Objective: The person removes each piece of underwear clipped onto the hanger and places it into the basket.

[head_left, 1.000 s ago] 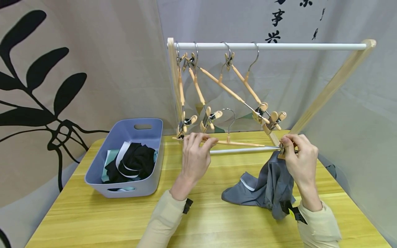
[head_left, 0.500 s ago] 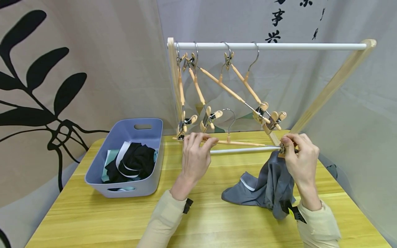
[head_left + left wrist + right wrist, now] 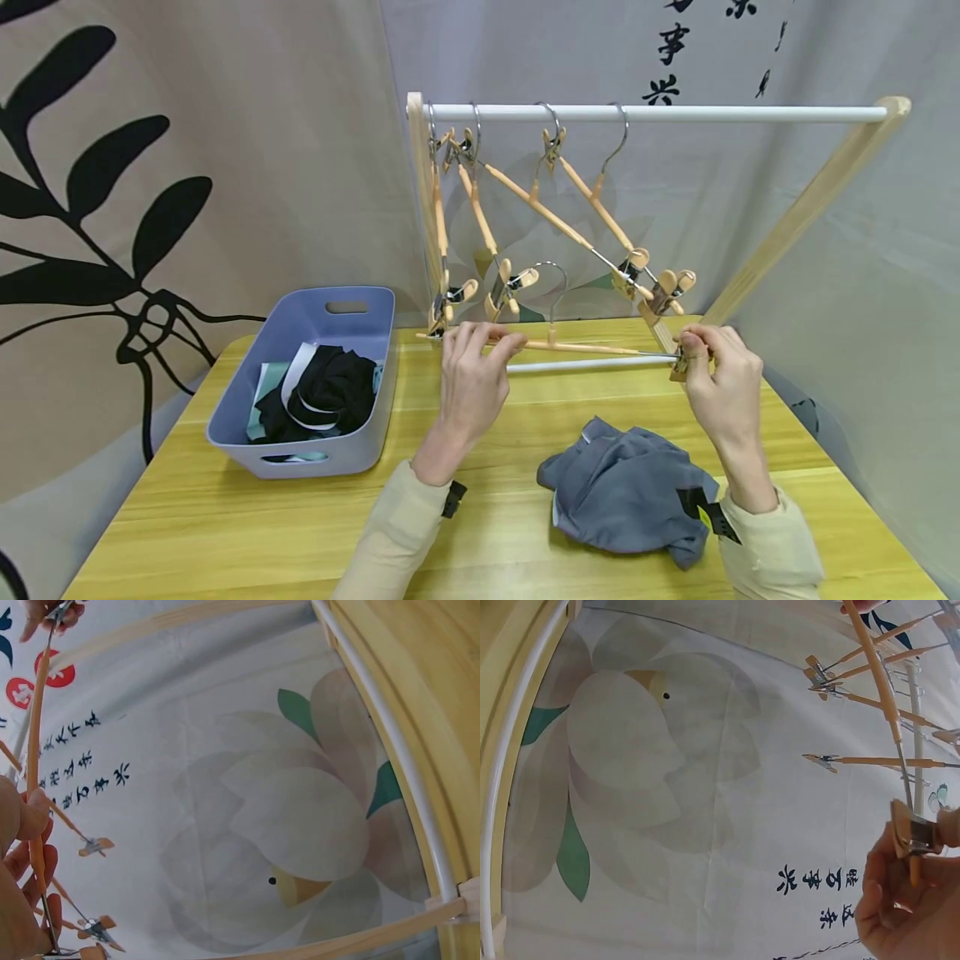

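A wooden clip hanger (image 3: 577, 347) with a metal hook is held level between both hands, in front of the rack. My left hand (image 3: 474, 379) grips its bar near the left end; in the left wrist view the thumb and fingers wrap the wood. At the other end my right hand (image 3: 723, 379) pinches the hanger's clip (image 3: 911, 829), which has no cloth in it. Below that hand a grey garment (image 3: 630, 492) lies crumpled on the table, partly overlapped by the right wrist strap.
A wooden rack with a white top rail (image 3: 712, 112) stands at the back, several clip hangers (image 3: 536, 204) hanging from it. Its lower white bar (image 3: 592, 364) runs just behind the held hanger. At left, a blue basket (image 3: 225, 425) holds black and teal clothes on the yellow table (image 3: 300, 533).
The grey garment, which hung from the right-hand clip before, has come off it and dropped in a heap on the table. Both hands stay nearly in place on the hanger.
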Motion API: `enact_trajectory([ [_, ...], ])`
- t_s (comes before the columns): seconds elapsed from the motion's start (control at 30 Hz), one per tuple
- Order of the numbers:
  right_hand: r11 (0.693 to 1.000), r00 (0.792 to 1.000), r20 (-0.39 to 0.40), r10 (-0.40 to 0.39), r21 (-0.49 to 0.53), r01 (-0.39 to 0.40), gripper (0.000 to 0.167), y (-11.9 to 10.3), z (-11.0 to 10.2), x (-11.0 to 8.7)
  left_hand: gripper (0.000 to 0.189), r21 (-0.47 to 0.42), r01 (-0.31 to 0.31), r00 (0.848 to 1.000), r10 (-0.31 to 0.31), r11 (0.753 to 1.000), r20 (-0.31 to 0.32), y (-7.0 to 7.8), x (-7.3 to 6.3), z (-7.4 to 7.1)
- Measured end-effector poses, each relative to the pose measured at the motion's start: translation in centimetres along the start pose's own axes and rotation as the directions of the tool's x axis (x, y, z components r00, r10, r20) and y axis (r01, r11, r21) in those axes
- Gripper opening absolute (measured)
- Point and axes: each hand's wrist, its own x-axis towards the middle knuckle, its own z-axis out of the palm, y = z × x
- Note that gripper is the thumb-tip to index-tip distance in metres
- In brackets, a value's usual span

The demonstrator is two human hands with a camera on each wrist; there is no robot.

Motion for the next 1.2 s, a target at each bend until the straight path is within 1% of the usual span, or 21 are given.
enact_trajectory([
  [0.07,1.0,1.0,0.006,-0.014,-0.015,0.014,0.029,0.0,0.0,-0.1,0.014,-0.002,0.001,1.0,-0.001,1.0,-0.001,0.0,0.0,0.0],
  [0.13,0.998,0.999,0.014,-0.047,-0.051,0.047,0.028,-0.2,0.1,-0.1,0.021,0.003,0.004,1.0,-0.004,1.0,-0.003,0.0,-0.1,0.1],
  [0.2,0.988,0.994,0.018,-0.107,-0.107,0.109,0.029,-0.4,0.2,-0.2,0.029,0.015,0.009,1.0,-0.009,1.0,-0.003,-0.1,-0.1,0.1],
  [0.27,0.967,0.983,0.026,-0.184,-0.176,0.185,0.033,-0.8,0.3,-0.3,0.035,0.035,0.009,1.0,-0.009,0.999,0.005,0.0,-0.1,0.2],
  [0.33,0.932,0.962,0.039,-0.272,-0.236,0.273,0.038,-1.2,0.5,-0.4,0.04,0.061,0.0,1.0,-0.001,0.998,0.017,0.1,-0.1,0.2],
  [0.4,0.888,0.928,0.066,-0.367,-0.275,0.37,0.042,-1.6,0.9,-0.6,0.038,0.075,-0.007,0.999,0.005,0.997,0.034,0.2,-0.1,0.2],
  [0.47,0.849,0.893,0.107,-0.438,-0.278,0.45,0.042,-1.9,1.4,-0.7,0.037,0.083,-0.013,0.999,0.009,0.996,0.05,0.3,-0.1,0.1],
  [0.53,0.819,0.862,0.156,-0.482,-0.269,0.507,0.043,-2.2,1.9,-0.9,0.035,0.078,-0.01,0.998,0.006,0.997,0.06,0.5,-0.1,0.2],
  [0.6,0.808,0.846,0.203,-0.493,-0.254,0.532,0.045,-2.2,2.3,-1.0,0.032,0.07,-0.007,0.998,0.002,0.998,0.067,0.6,-0.1,0.2],
  [0.63,0.807,0.843,0.22,-0.491,-0.248,0.535,0.046,-2.2,2.5,-1.0,0.031,0.068,-0.007,0.998,0.002,0.998,0.068,0.7,-0.1,0.3],
  [0.7,0.812,0.84,0.251,-0.481,-0.233,0.535,0.036,-2.1,2.7,-1.1,0.032,0.058,-0.006,0.998,0.002,0.998,0.066,0.8,-0.2,0.4],
  [0.87,0.832,0.837,0.26,-0.482,-0.162,0.53,0.033,-1.8,3.1,-1.1,0.033,0.047,-0.007,0.998,0.004,0.999,0.067,0.9,-0.2,0.4],
  [0.93,0.843,0.84,0.254,-0.479,-0.133,0.521,0.042,-1.7,3.1,-1.1,0.031,0.04,-0.009,0.998,0.006,0.999,0.069,0.9,-0.2,0.4],
  [1.03,0.858,0.848,0.256,-0.464,-0.11,0.502,0.041,-1.5,3.1,-1.2,0.026,0.018,-0.015,0.998,0.014,1.0,0.057,1.0,-0.2,0.5],
  [1.2,0.864,0.853,0.245,-0.461,-0.097,0.495,0.043,-1.3,3.1,-1.3,0.013,-0.027,-0.024,0.999,0.024,0.999,0.025,1.2,-0.1,0.6],
])
